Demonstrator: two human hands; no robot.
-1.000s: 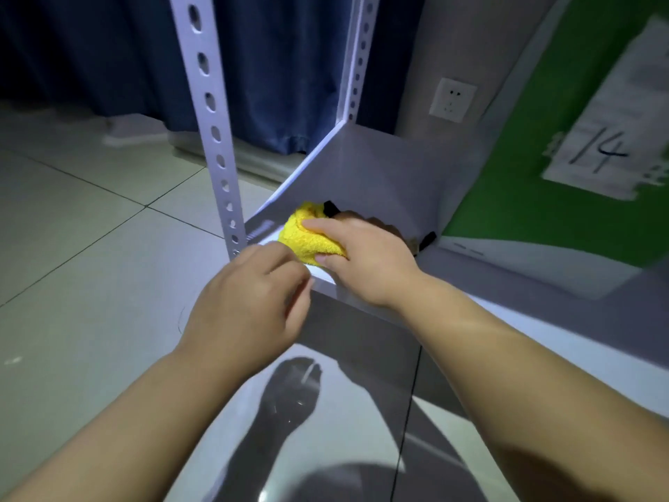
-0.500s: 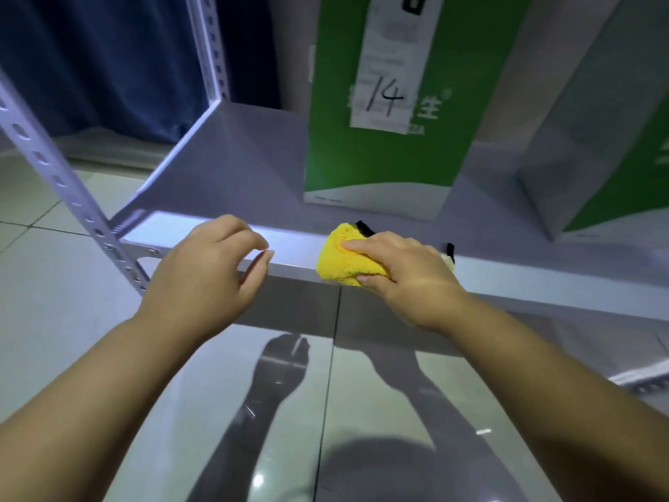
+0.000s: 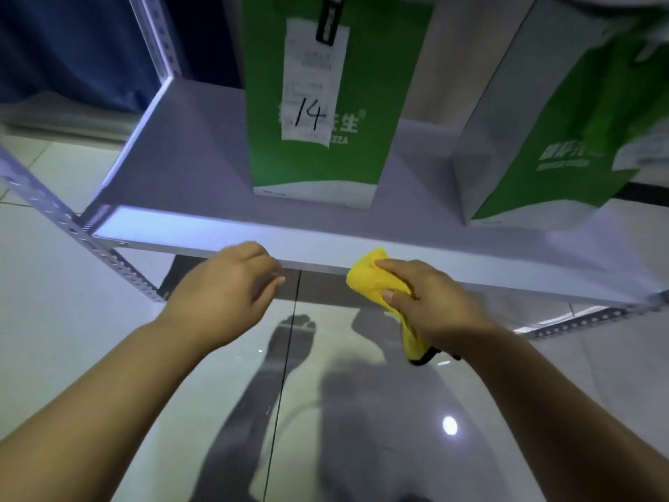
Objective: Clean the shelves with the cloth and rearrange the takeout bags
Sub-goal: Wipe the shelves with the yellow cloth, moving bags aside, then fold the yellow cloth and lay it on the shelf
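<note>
Your right hand [image 3: 430, 302] has the yellow cloth [image 3: 373, 280] bunched in its grip. The fingers [image 3: 391, 264] curl over the top of the wad and the thumb presses in from below. The cloth's leading end sits against the front lip of the shelf [image 3: 202, 233]. Its long axis slopes from that lip down and back toward you, under the palm, and a dark-trimmed tail hangs out below the wrist.

The shelf's own long axis runs left to right across your view, so I judge the next wipe goes sideways along that lip, or forward onto the deck.

Your left hand [image 3: 224, 288] is at the same lip, well to the left of the cloth, with its fingers loosely curled around nothing. The knuckles overlap the edge, but from this angle you cannot tell whether they touch it or only hover in front.

Both takeout bags stand upright on the deck behind the lip:
- **The bag marked 14** [image 3: 315, 85] faces you squarely. It lies straight back from the gap between your hands, slightly left of the cloth.
- **The second bag** [image 3: 543, 146] lies back and to the right, turned so one vertical corner points at you.

The right hand is nearer to both bags, but it is occupied. The free left hand is better placed for the bag marked 14.
</note>
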